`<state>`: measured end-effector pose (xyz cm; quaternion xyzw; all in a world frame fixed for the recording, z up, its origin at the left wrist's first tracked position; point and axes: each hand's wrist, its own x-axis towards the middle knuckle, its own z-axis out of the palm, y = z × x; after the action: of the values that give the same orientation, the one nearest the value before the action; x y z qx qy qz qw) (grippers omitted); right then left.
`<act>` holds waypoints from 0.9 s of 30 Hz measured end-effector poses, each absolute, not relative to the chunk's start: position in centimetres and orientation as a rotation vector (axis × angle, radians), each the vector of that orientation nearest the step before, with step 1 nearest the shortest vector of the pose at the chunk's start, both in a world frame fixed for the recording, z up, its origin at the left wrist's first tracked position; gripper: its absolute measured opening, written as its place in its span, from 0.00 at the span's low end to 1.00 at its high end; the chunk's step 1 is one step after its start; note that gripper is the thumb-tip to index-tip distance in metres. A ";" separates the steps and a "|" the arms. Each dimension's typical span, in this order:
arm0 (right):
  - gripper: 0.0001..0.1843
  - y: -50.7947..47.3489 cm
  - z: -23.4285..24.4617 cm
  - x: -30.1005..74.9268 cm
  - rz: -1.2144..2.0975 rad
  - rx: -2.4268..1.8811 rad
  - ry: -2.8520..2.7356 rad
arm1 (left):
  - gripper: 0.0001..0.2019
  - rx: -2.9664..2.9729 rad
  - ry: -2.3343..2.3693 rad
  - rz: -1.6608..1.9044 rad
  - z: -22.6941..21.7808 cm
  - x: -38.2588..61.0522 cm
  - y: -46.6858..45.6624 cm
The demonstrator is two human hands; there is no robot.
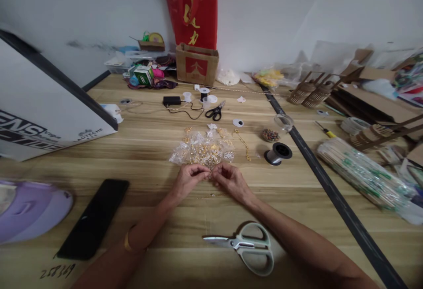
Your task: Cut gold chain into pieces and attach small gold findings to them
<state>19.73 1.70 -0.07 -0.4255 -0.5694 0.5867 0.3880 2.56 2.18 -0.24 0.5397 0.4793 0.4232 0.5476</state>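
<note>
My left hand [193, 178] and my right hand [230, 180] meet fingertip to fingertip over the table, both pinched closed. Whatever sits between the fingertips is too small to make out. Just beyond them lies a pile of gold and silver jewelry findings [205, 153] on clear plastic bags. A thin chain [211, 196] with a small dark bead rests on the wood below my hands. Nearer to me are pale-handled scissors [243, 245], blades pointing left. A gold chain [243, 144] lies right of the pile.
A wire spool [278, 153] and a container of mixed beads [271, 135] stand to the right. Black scissors [215, 111] lie farther back. At left are a black phone [94, 218] and a purple visor [36, 209]. Wrapped sticks [363, 179] lie at far right.
</note>
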 end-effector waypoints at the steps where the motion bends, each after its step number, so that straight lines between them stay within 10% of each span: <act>1: 0.14 1.7 0.0 19.8 1.487 -1.083 -1.452 | 0.07 1.271 1.134 0.998 -0.2 2.5 2.2; 27: 0.18 2.8 -0.7 20.5 1.594 -1.108 -1.270 | 0.08 2.390 1.299 0.726 -0.2 1.7 1.6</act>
<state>20.46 2.76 -0.69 -0.4379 -0.5017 0.6300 0.3995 1.73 1.63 -0.17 0.8376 0.4552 0.2544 0.1627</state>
